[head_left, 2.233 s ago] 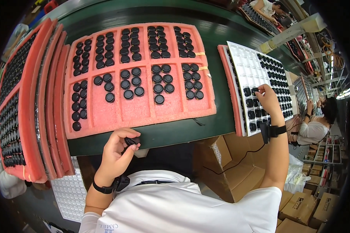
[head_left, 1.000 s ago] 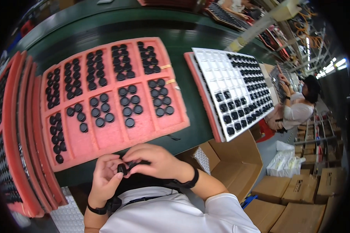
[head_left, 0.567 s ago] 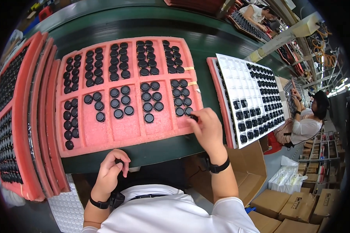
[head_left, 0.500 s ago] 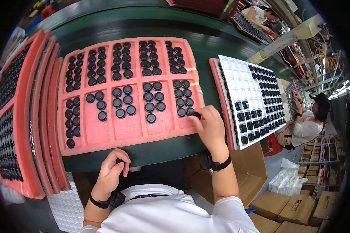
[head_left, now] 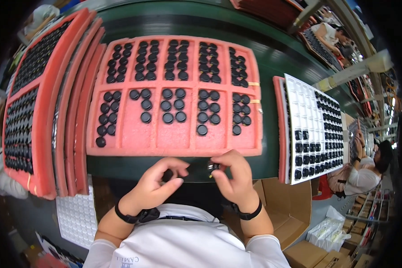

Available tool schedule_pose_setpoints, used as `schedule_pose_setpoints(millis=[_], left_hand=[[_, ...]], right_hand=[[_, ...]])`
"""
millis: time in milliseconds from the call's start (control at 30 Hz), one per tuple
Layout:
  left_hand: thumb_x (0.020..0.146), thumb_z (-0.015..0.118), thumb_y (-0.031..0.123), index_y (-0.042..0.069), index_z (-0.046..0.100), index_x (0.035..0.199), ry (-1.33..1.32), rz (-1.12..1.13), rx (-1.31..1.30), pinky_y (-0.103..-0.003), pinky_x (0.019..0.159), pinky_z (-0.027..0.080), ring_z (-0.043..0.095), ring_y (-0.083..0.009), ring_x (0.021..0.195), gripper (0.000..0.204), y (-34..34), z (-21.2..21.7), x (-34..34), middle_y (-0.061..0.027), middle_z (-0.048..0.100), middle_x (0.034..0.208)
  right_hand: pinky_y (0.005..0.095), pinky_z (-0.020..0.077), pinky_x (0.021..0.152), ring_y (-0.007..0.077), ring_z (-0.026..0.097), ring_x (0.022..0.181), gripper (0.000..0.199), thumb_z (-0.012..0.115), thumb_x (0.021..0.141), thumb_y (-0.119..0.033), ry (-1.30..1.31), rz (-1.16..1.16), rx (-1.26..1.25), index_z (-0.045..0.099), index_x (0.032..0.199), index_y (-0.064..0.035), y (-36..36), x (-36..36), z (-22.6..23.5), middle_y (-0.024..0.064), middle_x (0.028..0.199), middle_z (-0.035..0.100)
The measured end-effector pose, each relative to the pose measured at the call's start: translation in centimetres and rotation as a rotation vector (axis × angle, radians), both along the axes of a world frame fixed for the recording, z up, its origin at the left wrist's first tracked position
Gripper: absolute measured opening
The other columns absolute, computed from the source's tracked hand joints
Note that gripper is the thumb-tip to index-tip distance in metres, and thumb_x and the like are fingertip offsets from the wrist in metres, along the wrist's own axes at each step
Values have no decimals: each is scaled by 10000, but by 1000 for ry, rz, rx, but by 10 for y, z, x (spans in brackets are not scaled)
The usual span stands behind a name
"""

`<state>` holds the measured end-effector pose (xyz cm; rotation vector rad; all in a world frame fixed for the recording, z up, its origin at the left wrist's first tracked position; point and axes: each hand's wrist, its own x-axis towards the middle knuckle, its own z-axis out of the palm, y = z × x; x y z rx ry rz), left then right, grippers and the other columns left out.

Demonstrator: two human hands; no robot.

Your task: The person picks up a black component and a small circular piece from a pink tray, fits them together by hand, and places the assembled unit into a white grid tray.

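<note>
My right hand [head_left: 235,177] pinches a small round black part [head_left: 213,167] with a shiny face, just off the front edge of the pink foam tray [head_left: 165,151]. Beside it, my left hand [head_left: 161,179] curls around a dark piece [head_left: 167,175], mostly hidden by the fingers. The two hands are apart, facing each other. The tray lies flat, its compartments holding rows of black round capped parts [head_left: 203,117]. Its far compartments are fuller; several near ones show bare pink foam.
Filled pink foam trays [head_left: 71,134] lean in a stack at left. A white plastic tray [head_left: 299,111], partly filled with black parts, stands at right on pink foam. An open cardboard box [head_left: 286,210] is below it. Two people work beyond, at right. A green surface [head_left: 272,147] lies underneath.
My right hand has lifted a black part from the tray's near right compartment and brought it toward my body. My left hand has moved up beside it. The whole view has shifted.
</note>
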<state>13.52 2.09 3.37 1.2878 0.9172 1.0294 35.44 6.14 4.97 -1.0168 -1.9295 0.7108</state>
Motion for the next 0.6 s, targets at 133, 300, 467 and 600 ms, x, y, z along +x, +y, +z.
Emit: schedule_pose_setpoints(millis=[133,300,467,600], left_hand=[[843,624,90,5,512,1141,-58,-60,-43,-219,676,392,432,-82,737,330,-1,9,2,-41,543,977],[838,654,104,-5,506,1171,-71,-102,-54,-244,744,413,455,-99,798,380,-9,7,-7,-36,543,1013],[857,651,199,-26,507,1163,-136,-42,68,-225,673,396,450,-76,737,407,-10,-1,-8,-65,554,1058],[878,620,237,-27,521,1155,-306,-19,-107,-206,613,380,447,-58,708,395,-13,8,-10,-70,579,1026]], right_hand=[[337,416,561,251,530,610,239,658,822,-181,14,206,207,560,948,-3,-7,-25,-3,105,776,581],[333,411,564,247,529,624,244,663,815,-182,39,249,268,558,956,-12,-9,-39,-9,99,756,567],[311,426,615,203,533,694,243,605,872,-205,379,238,-148,549,995,-4,-21,-46,-11,92,780,556],[289,418,635,156,512,704,326,469,955,-312,782,268,-630,523,1013,5,-23,-47,-14,79,766,543]])
